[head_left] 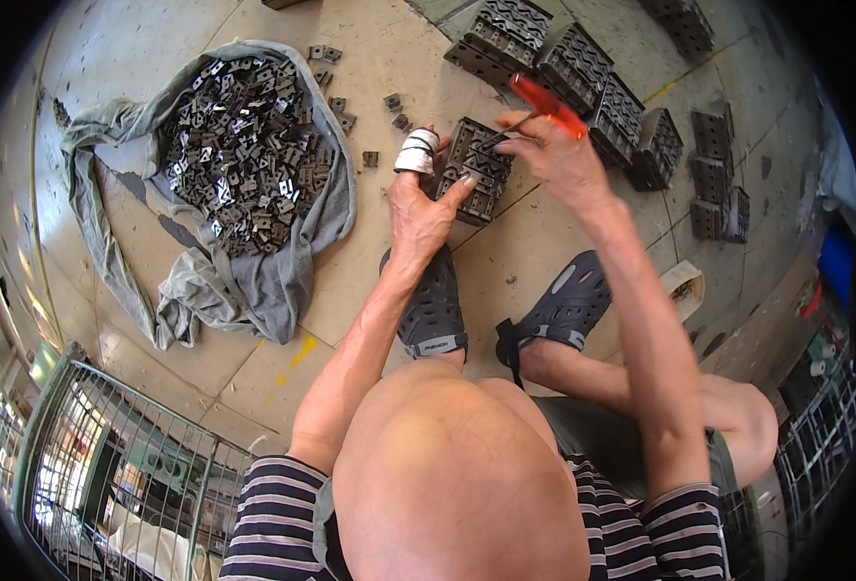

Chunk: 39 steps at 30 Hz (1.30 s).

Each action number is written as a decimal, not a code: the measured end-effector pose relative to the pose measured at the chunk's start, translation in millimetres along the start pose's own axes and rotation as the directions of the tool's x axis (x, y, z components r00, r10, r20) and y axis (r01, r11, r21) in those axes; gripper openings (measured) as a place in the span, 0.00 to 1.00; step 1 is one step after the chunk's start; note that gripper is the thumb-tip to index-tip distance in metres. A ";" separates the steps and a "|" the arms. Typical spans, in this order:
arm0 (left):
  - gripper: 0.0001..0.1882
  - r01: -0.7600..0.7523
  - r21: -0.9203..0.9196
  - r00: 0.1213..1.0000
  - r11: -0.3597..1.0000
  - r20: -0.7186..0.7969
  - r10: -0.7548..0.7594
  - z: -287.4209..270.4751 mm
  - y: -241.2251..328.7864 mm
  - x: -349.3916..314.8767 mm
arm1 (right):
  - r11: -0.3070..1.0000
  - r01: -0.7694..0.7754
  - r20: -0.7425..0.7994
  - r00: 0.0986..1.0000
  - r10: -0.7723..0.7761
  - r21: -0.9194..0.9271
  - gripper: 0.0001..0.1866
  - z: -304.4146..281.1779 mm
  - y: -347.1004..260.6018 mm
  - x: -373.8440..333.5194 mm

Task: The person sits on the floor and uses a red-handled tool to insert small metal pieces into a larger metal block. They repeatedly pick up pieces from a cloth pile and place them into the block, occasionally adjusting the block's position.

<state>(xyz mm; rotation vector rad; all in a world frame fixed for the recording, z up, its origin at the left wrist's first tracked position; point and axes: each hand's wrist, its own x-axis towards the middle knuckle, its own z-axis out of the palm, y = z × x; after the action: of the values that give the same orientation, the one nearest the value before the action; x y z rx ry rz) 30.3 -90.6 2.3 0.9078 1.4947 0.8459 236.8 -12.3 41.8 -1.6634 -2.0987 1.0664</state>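
Note:
A dark metal block point(476, 172) with rows of small fitted pieces stands on the floor in front of my shoes. My left hand point(426, 198) grips its left side, thumb on the near part of the top and a white wrapping point(416, 153) around one finger. Above the block's right edge, my right hand point(559, 160) is closed on a red-handled tool point(549, 105), apparently a T-handle hex key. Its thin metal shaft slants down to the block's top; the tip is too small to make out.
On the left, a grey cloth point(336, 208) bears a heap of small dark metal pieces point(244, 155), with several loose pieces point(338, 107) beside it. Several similar blocks point(573, 66) line the far right, with more point(711, 174) farther right. A wire cage point(147, 436) stands at near left.

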 end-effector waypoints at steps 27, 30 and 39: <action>0.25 -0.019 0.595 0.979 0.803 -0.152 0.136 28.6 22.7 49.2 | 0.957 -0.185 -0.337 0.936 0.103 -0.222 0.15 -70.0 93.1 209.9; 0.22 -0.038 0.527 0.976 0.849 -0.164 0.145 26.4 18.9 46.9 | 0.933 -0.178 -0.309 0.948 0.077 -0.312 0.17 -60.6 95.4 231.4; 0.29 0.079 0.272 0.995 0.959 -0.074 -0.061 0.5 13.0 18.6 | 0.931 0.027 -0.249 0.966 0.069 0.363 0.39 -82.2 -15.0 181.7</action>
<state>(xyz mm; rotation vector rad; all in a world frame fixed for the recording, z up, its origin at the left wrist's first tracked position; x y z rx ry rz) 30.7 -68.2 5.6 1.0317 1.7197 0.6296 219.0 185.3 66.9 -1.5462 -1.6090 1.0980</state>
